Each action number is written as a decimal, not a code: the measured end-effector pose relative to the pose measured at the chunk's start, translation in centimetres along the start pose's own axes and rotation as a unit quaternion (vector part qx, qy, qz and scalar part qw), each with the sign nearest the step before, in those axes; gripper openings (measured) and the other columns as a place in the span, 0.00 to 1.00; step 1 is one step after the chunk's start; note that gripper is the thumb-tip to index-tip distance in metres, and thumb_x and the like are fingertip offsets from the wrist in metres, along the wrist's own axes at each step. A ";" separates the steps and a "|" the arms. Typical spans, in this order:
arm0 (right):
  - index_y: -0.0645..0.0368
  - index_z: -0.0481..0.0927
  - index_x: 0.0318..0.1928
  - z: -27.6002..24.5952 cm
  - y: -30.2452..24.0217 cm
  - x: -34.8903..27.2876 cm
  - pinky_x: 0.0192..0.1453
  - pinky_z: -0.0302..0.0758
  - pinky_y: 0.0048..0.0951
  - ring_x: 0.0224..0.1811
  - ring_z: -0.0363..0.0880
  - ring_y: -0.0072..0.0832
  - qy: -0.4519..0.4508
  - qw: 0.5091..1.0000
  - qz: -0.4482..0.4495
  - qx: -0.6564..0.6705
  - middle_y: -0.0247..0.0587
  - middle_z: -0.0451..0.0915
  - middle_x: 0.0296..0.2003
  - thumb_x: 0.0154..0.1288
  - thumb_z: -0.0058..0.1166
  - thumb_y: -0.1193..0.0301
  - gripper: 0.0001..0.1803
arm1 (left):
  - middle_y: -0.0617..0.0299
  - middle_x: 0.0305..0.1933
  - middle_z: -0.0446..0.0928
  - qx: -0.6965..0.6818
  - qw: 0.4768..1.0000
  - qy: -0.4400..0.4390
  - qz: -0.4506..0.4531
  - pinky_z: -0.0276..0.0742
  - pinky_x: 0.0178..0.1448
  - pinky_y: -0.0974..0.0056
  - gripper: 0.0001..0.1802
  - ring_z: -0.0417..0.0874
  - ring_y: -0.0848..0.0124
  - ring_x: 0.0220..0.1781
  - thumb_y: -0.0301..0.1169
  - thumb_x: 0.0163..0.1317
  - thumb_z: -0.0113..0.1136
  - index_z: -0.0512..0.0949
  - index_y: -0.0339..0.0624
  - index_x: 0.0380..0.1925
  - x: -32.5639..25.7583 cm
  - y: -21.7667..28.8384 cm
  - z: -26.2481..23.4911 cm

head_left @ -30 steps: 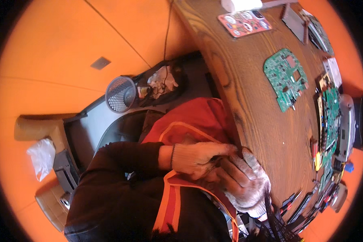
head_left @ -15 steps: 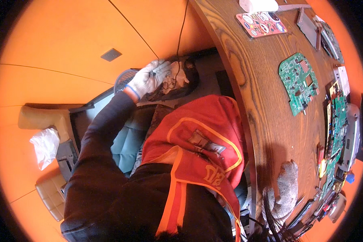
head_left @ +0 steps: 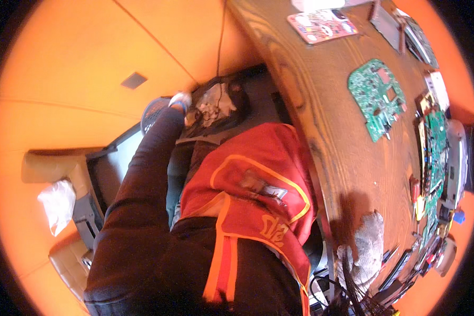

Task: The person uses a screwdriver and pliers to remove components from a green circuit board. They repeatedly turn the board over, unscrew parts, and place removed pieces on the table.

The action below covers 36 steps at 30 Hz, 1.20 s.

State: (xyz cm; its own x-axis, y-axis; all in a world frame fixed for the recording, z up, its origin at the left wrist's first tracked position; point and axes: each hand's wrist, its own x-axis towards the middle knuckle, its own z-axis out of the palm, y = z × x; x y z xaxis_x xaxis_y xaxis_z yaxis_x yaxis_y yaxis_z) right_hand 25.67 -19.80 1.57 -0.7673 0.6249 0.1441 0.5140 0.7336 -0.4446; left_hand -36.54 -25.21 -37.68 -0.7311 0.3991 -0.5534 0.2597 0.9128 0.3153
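A flat, pink patterned phone (head_left: 321,26) lies near the brown wooden tabletop's (head_left: 324,116) upper edge, with one rounded green circuit board (head_left: 373,92) below it and more green boards (head_left: 434,145) near the right edge.

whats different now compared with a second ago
The left hand has parted from the right hand, swinging left and forward toward the mesh basket; the right moved right, over the table. Whether anything was let go cannot be told. The green circuit board and patterned phone stayed put.
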 end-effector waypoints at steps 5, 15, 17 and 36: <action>0.63 0.78 0.56 -0.3 0.2 2.4 0.62 0.78 0.54 0.55 0.82 0.53 0.036 0.999 -0.015 -0.029 0.54 0.82 0.50 0.58 0.69 0.72 0.25 | 0.44 0.73 0.66 0.331 0.906 0.174 0.201 0.67 0.73 0.49 0.36 0.71 0.48 0.69 0.42 0.67 0.55 0.62 0.42 0.73 -2.1 -1.4 -1.6; 0.62 0.75 0.63 0.1 3.7 9.0 0.49 0.82 0.41 0.48 0.84 0.46 0.133 0.981 0.092 -0.110 0.52 0.81 0.47 0.63 0.64 0.55 0.33 | 0.48 0.85 0.44 -0.132 0.822 0.378 0.405 0.36 0.85 0.54 0.41 0.41 0.56 0.86 0.37 0.75 0.55 0.47 0.36 0.79 -25.1 12.9 -7.0; 0.60 0.76 0.61 1.0 4.5 11.8 0.41 0.80 0.41 0.41 0.83 0.43 0.179 0.958 0.095 -0.202 0.46 0.80 0.40 0.63 0.63 0.52 0.33 | 0.50 0.85 0.44 -0.099 0.758 0.383 0.519 0.37 0.85 0.54 0.41 0.41 0.57 0.86 0.34 0.75 0.55 0.47 0.37 0.80 -27.1 14.9 -6.9; 0.56 0.80 0.55 -2.1 2.0 4.2 0.39 0.75 0.45 0.35 0.80 0.44 0.185 0.971 0.074 -0.134 0.41 0.78 0.32 0.55 0.69 0.65 0.26 | 0.55 0.65 0.75 -0.403 0.593 -0.602 0.351 0.67 0.72 0.64 0.21 0.74 0.69 0.66 0.33 0.77 0.52 0.73 0.31 0.64 -39.7 38.2 -4.5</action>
State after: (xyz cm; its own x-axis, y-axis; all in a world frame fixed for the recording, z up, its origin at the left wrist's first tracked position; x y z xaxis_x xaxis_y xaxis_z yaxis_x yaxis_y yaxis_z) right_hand 24.27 -15.11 3.18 -0.5124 0.7460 0.4254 0.7274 0.6403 -0.2468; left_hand -0.40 -6.58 -0.18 0.4853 0.8721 -0.0631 -0.5082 0.3400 0.7913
